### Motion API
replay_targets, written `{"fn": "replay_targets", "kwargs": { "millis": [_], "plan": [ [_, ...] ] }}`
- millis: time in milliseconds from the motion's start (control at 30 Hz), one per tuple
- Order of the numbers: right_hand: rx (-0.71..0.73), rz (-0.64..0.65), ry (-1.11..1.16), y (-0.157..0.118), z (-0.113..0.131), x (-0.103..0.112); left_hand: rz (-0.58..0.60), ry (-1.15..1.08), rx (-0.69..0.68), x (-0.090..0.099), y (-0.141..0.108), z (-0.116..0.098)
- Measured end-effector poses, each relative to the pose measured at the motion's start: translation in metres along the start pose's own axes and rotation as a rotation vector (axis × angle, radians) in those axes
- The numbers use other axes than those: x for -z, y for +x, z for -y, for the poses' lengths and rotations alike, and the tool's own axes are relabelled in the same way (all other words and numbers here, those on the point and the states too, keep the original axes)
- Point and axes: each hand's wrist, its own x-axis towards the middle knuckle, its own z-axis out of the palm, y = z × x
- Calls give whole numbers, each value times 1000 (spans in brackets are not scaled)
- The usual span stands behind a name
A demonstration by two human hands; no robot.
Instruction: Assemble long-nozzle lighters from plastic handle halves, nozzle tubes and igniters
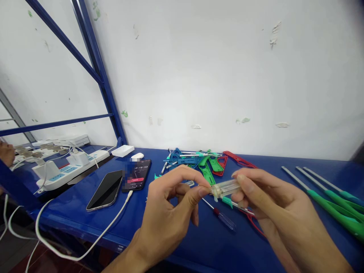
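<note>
The head view shows 2 bare hands meeting over a blue table [71,214], with a clear plastic tube [229,187] held between them, nearly level and raised off the tabletop. The right hand [280,208] pinches the tube's right end between thumb and fingers. The left hand [167,206] has thumb and forefinger pinching at the left end, beside a pale collar [217,191]; the exact bit between those fingertips is too small to tell.

Below the tube lies a screwdriver [226,221] with a translucent purple handle. Behind the hands, blue plastic parts [186,162], green plastic parts [214,163] and red plastic parts [240,159] form a loose pile near the white wall [199,76]. At the right rest 3 green-handled tools [331,201] with metal rods. To the left, a dark-screened smartphone [105,190] lies beside a lit smartphone [138,175], which has a white cable [130,195] plugged in. Farther left stands a white power strip [64,180] with chargers, and at the edge another person's hand [6,153] shows.
</note>
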Motion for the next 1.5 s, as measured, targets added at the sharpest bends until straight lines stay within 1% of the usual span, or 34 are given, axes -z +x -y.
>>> {"fn": "replay_targets", "kwargs": {
  "millis": [100, 233, 333, 433, 533, 633, 800, 967, 1033, 1133, 1333, 1500],
  "plan": [
    [59, -3, -72, 3, 1, -3, -3, 14, 61, -1, 1, 4],
    [165, -29, -186, 6, 6, -4, 31, -12, 206, 0, 4, 6],
    [210, -42, -150, 5, 6, -5, 66, -90, 300, 1, 6, 5],
    [199, -30, -73, 3, 4, -8, 96, -160, 341, 1, 6, 5],
    [180, -5, -15, 2, 3, -10, 110, -194, 349, 1, 6, 5],
    [151, -16, 23, 2, 1, -9, 117, -198, 354, -2, 7, 4],
    [46, -13, 95, 0, 1, -10, 124, -157, 346, -7, 4, 5],
    [-39, -56, 59, -2, 5, -9, 108, -96, 302, -6, 4, 5],
    [-40, -60, 39, -2, 5, -8, 88, -53, 280, -6, 4, 5],
    [-23, -21, -5, -1, 3, -5, 64, 3, 249, -7, 5, 6],
    [12, 43, -68, -1, 1, -5, 81, 0, 255, -8, 3, 6],
    [47, 15, -129, -2, 2, -6, 90, 9, 244, -7, 2, 7]
  ]
}}
